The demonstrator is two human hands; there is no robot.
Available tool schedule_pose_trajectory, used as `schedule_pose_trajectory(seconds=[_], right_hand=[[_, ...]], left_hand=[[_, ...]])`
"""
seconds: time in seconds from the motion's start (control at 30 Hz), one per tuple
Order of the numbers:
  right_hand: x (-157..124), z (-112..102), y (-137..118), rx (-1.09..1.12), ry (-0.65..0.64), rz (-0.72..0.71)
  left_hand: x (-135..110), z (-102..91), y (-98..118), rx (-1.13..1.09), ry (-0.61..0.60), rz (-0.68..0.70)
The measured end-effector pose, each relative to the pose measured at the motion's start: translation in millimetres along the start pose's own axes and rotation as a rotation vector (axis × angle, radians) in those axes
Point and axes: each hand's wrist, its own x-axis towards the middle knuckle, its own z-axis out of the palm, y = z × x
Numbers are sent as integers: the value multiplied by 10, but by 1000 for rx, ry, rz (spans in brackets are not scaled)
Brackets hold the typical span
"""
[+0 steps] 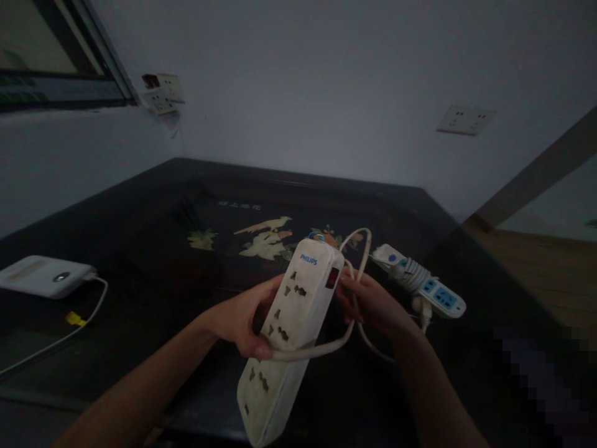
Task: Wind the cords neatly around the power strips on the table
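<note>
A white power strip (303,311) marked PHILIPS is held tilted above the dark table, its sockets facing me and a red switch on its right side. My left hand (252,317) is closed around its left edge, the thumb pressing the white cord (321,351) across its front. At the strip's upper right, my right hand (366,295) is closed on a loop of that cord. Some of the right fingers are hidden behind the cord and the strip. Coloured wire or printing shows at the strip's top end, too small to make out.
A second power strip (438,295), white and blue with its cord wound round it, lies on the table (140,211) at the right. At the left rests a white power bank (46,275) with a cable (88,320). Wall sockets (466,119) are mounted behind.
</note>
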Motion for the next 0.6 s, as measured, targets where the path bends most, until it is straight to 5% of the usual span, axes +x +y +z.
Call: schedule_pose_trajectory(seconds=[0.2, 0.3, 0.43, 0.6], right_hand=[[154, 60, 224, -454, 149, -64], [120, 4, 145, -476, 179, -17], [2, -120, 12, -392, 91, 41], [-74, -301, 21, -588, -94, 180]], left_hand=[[50, -64, -119, 19, -116, 53], [55, -110, -148, 20, -108, 75], [51, -182, -161, 56, -67, 112], [34, -265, -187, 112, 2, 71]])
